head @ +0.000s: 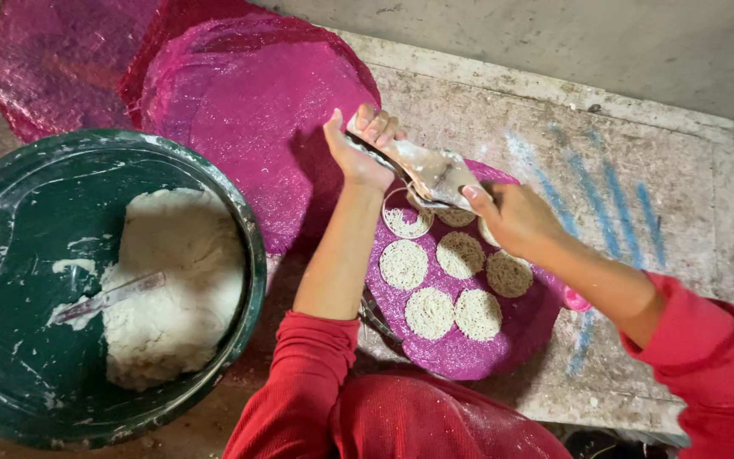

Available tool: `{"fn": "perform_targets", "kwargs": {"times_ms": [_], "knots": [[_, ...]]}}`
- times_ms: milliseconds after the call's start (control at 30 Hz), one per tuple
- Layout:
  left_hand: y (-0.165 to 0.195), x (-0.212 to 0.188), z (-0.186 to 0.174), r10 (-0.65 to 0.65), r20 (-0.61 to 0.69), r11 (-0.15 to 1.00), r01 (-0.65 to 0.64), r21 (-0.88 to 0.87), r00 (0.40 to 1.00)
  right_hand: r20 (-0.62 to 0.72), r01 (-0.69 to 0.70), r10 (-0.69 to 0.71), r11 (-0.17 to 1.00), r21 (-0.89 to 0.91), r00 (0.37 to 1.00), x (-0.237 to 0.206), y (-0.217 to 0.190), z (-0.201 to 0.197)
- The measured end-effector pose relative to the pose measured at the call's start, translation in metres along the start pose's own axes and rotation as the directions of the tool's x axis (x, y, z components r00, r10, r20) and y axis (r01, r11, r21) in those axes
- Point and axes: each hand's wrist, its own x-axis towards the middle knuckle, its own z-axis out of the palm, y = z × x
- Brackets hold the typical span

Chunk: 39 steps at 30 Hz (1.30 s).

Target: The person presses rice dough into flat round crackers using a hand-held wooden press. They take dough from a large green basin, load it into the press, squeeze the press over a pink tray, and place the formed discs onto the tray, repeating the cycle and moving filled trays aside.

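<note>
a: what's she gripping?

b: a dough-smeared metal noodle press (429, 174). the left hand (360, 151) has its fingers curled tight round one handle, and the right hand (511, 217) clamps the other end, so it hangs over the pink woven tray (469, 353).

a: why there?

b: strands drop beside the noodle rounds (442, 280). the green tub (36, 221) of white dough (180, 289) sits near her left.
</note>
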Motion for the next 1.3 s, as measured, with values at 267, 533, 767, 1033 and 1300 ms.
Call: {"fn": "perform_targets", "kwargs": {"times_ms": [267, 533, 767, 1033, 1300], "knots": [[0.023, -0.015, 0.008, 0.004, -0.177, 0.998, 0.008, 0.063, 0.984, 0.039, 0.11, -0.117, 0.983, 0.15, 0.992, 0.003, -0.001, 0.032], [-0.011, -0.003, 0.018, 0.041, -0.355, 0.999, -0.035, 0.022, 0.934, -0.038, 0.092, -0.092, 0.996, -0.015, 0.995, 0.002, 0.014, 0.006], [-0.008, 0.003, 0.03, 0.066, -0.332, 0.996, -0.04, 0.083, 0.941, -0.074, 0.079, -0.074, 0.994, 0.069, 0.995, 0.005, 0.015, 0.01], [-0.008, 0.01, 0.059, -0.091, -0.226, 0.996, 0.09, -0.014, 0.97, -0.162, 0.1, -0.07, 0.978, 0.183, 0.984, 0.012, 0.033, 0.008], [0.0, -0.072, 0.006, -0.183, -0.494, 0.359, 0.525, 0.771, 0.85, -0.163, 0.11, -0.05, 0.918, 0.382, 0.985, 0.004, 0.041, 0.028]]}}
